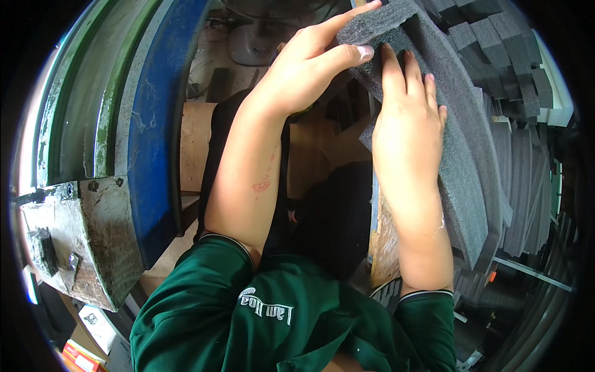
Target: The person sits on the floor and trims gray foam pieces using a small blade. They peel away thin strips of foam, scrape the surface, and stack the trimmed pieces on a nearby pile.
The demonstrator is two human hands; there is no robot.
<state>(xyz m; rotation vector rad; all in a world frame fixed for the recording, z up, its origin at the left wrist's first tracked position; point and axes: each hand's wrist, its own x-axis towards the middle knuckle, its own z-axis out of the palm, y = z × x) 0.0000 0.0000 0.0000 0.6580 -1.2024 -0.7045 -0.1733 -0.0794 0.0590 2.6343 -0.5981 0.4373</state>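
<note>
A dark grey foam piece (462, 180) with a rough, porous surface slants from the top middle down the right side. At its far end, my left hand (313, 59) straddles the foam's corner, thumb on the near face and index finger stretched along the far side; the other fingers are mostly hidden. My right hand (410, 118) lies flat against the foam, its fingers extended and slightly apart. A raised flap or fold of foam (387, 22) shows just beyond the fingertips.
Grey foam blocks (489, 43) are piled at the upper right, with foam sheets (527, 186) stacked below them. A blue panel (158, 124) and green metal rails (114, 93) stand at left. A fan (251, 43) is at the top, and a wooden edge (385, 248) lies beside my right forearm.
</note>
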